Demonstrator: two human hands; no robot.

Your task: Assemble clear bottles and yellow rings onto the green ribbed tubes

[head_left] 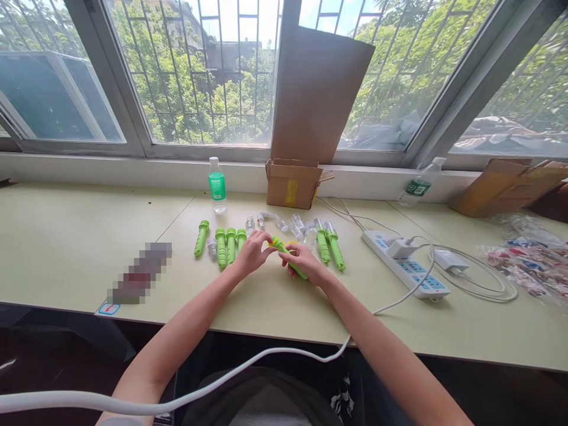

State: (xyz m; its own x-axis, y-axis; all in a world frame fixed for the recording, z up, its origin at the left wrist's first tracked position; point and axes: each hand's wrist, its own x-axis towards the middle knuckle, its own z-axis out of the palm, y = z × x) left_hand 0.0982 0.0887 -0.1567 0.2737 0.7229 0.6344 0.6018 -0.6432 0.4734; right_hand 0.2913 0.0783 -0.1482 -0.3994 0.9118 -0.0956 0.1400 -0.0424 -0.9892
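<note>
Two hands on one green handle [288, 255] — assembly step in hand.
Left hand [252, 253] pinches its yellow tip; right hand [304, 261] is closed round the shaft, just above the desk [66, 248]. Next move likely calls for axial alignment — finished green pieces [222, 242] and clear caps [296, 223] lie beyond.
</note>
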